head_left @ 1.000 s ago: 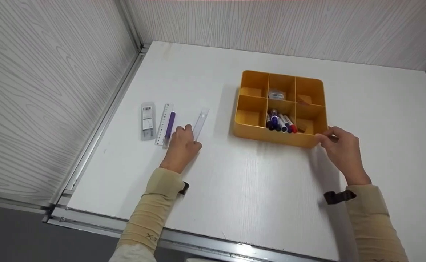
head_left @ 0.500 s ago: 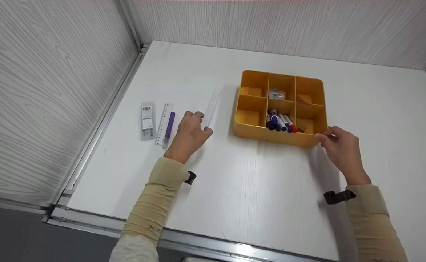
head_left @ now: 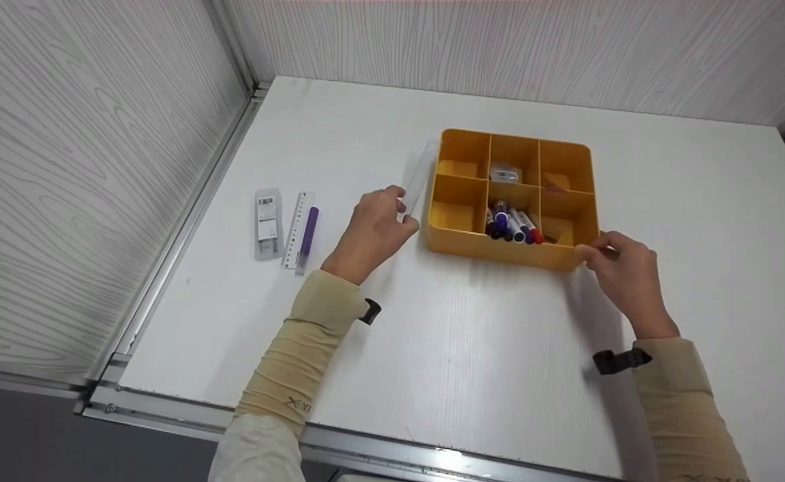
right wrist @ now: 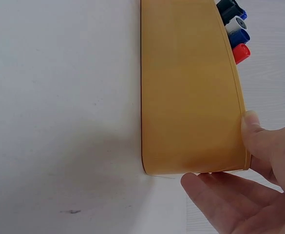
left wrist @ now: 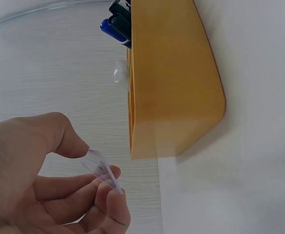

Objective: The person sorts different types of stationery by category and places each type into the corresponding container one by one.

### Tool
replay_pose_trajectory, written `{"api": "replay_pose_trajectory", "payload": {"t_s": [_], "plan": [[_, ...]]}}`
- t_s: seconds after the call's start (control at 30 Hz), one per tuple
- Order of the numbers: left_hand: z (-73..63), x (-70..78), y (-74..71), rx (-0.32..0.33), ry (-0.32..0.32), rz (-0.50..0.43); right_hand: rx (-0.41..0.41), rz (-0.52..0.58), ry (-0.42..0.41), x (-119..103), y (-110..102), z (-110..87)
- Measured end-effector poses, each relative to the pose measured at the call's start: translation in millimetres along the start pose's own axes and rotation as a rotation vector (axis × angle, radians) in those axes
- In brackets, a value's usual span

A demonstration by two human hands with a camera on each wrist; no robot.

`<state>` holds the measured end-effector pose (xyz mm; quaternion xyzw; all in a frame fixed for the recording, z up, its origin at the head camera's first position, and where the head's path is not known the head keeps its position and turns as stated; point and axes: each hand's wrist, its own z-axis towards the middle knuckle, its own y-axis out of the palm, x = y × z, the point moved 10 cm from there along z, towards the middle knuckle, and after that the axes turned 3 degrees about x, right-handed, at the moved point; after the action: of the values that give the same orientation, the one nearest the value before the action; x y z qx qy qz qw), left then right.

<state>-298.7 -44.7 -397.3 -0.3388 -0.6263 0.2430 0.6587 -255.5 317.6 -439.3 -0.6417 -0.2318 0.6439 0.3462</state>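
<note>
My left hand [head_left: 380, 231] pinches a clear plastic ruler [head_left: 420, 171] between thumb and fingers, just left of the yellow divided box [head_left: 500, 253]. Its far end points away from me, close beside the box's left wall. In the left wrist view the ruler [left wrist: 101, 168] is seen nearly end-on, tilted. My right hand [head_left: 623, 271] grips the box's near right corner, thumb at the rim and fingers against the side wall, as the right wrist view shows. Several markers [head_left: 514, 224] stand bunched in the box's front middle compartment.
Left on the white table lie a white-labelled flat pack [head_left: 268, 224], a second ruler [head_left: 297, 231] and a purple pen [head_left: 309, 231] beside it. A small clear item [head_left: 505, 174] sits in the back middle compartment. Wood-grain panels [head_left: 500, 53] border the back and left.
My left hand has lifted the clear ruler and carried it right and away from me, from beside the purple pen to the box's left side. My right hand stays at the corner.
</note>
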Motion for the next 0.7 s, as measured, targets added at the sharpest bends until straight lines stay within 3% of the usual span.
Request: {"api": "replay_pose_trajectory", "payload": {"t_s": [0.5, 0.7], "plan": [[18.8, 57.9, 18.9, -0.072, 0.158, -0.075, 0.028, 0.027, -0.033, -1, -2, -0.1], [25.9, 84.0, 26.5, -0.102, 0.212, -0.025, 0.029, 0.021, -0.028, -2, -2, 0.8]]}}
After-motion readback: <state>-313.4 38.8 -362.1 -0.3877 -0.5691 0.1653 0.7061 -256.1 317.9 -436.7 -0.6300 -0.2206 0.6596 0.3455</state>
